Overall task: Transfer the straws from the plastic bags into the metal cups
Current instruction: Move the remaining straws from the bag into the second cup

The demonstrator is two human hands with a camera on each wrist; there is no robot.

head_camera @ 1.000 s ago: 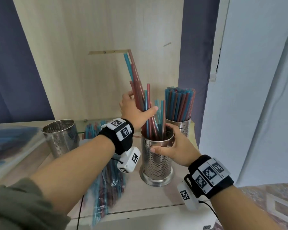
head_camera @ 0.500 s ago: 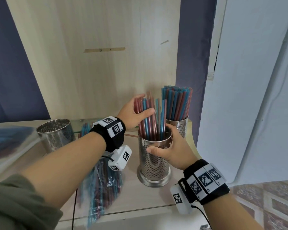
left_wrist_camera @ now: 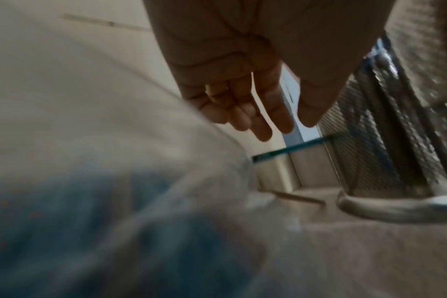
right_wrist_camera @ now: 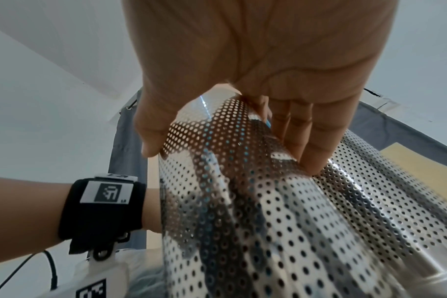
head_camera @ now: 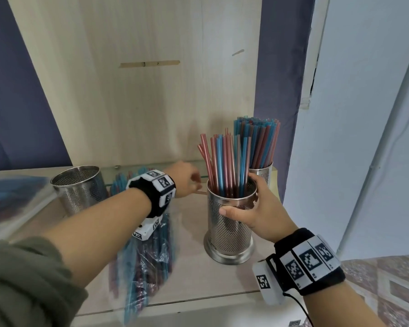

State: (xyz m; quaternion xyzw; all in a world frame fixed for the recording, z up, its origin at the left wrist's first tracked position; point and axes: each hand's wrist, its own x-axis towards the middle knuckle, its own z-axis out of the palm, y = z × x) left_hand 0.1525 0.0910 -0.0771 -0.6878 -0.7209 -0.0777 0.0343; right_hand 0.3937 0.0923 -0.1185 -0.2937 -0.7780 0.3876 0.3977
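The right hand [head_camera: 265, 212] had its grip wrapped round the upper wall of the middle metal cup [head_camera: 229, 230], thumb across the front, fingers over the far rim. Red and blue straws [head_camera: 224, 161] stood loosely in that cup, leaning left. The left hand [head_camera: 184, 179] hovered just left of the rim, fingers relaxed and holding nothing; a single loose straw [head_camera: 201, 192] lay on the table just below it.

Directly behind, a second cup [head_camera: 266, 172] was packed tight with straws. An empty cup [head_camera: 79, 187] stood well apart at the left. All three were shiny perforated steel cylinders. Under the left forearm lay a crinkled clear plastic bag [head_camera: 149, 260] of straws.

The table [head_camera: 191, 274] was pale and smooth, backed by a light wooden panel [head_camera: 139, 90], with blue-grey curtains [head_camera: 19, 102] on either side.
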